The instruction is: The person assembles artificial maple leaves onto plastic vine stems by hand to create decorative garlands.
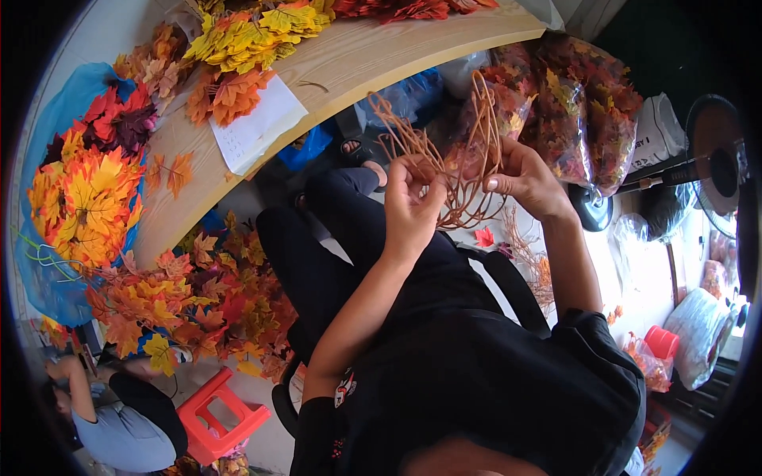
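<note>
A tangled bundle of thin brown artificial vine stems (470,208), looped over on itself, is up in front of my body above my lap. My left hand (414,190) pinches its left side, fingers curled in among the strands. On the other side my right hand (530,181) grips the loops between thumb and fingers. Long loops rise above both hands, and more curves hang below between them. The strands overlap so much that single ends cannot be made out.
A curved wooden table (357,75) bears yellow leaf bunches (246,40) and a white paper (258,127). Autumn leaves (206,305) are heaped at left. Bagged leaves (563,111) and a fan (718,170) stand right. A person (131,432) sits near a red stool (218,416).
</note>
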